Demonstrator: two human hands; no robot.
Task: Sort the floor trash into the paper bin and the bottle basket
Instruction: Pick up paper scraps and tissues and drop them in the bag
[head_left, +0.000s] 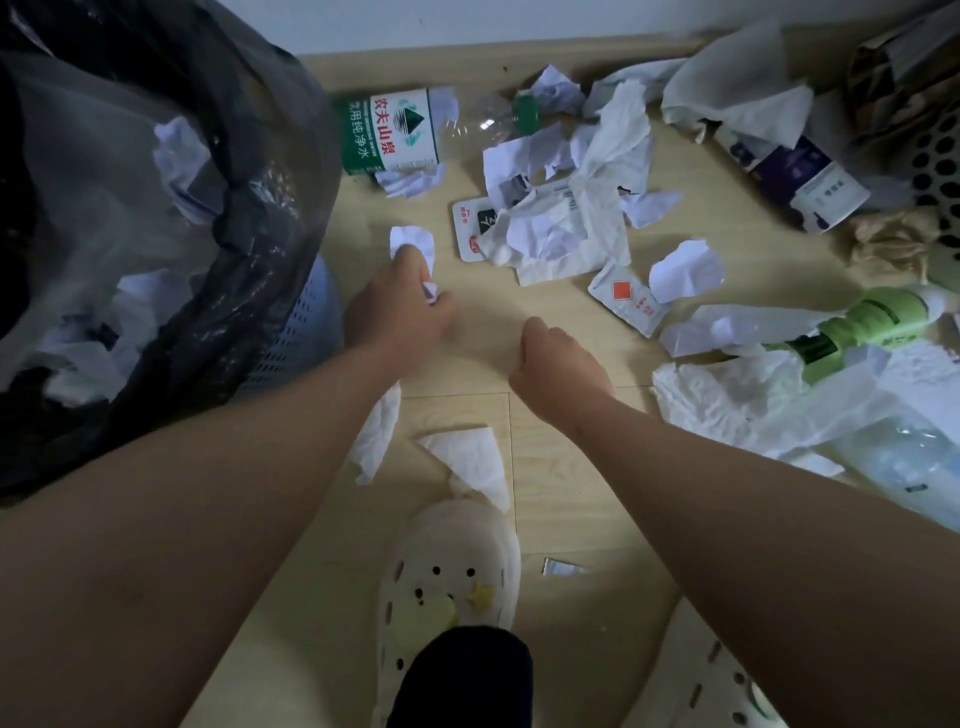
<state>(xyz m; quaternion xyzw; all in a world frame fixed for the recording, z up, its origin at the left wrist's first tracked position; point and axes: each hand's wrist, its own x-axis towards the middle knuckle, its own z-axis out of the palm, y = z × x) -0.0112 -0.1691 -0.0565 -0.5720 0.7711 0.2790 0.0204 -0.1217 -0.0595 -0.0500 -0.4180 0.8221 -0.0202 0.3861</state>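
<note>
The fingers (411, 264) of a person's left hand (395, 317) curl round a small crumpled white paper scrap (413, 240), which pokes out above the knuckles and again beside the thumb, low over the pale wood-pattern floor (480, 317). Beside it the right hand (563, 366) hangs with its fingers (532, 332) folded into a loose fist, nothing visible in them. Just left of the gripping hand stands the pale blue perforated paper bin (306, 322), lined with a black plastic bag (249, 223) that already holds white paper wads. Beyond the hands lie a clear plastic water bottle with a green-and-white label (395, 135) on its side and a heap of crumpled white papers and tissues (561, 223). To the right a light green bottle (872, 322) rests among tissues, near the white basket with round holes (935, 171) at the frame's edge. Two white tissues (467, 457) lie below the wrists, touching a cream clog (452, 566).
</note>
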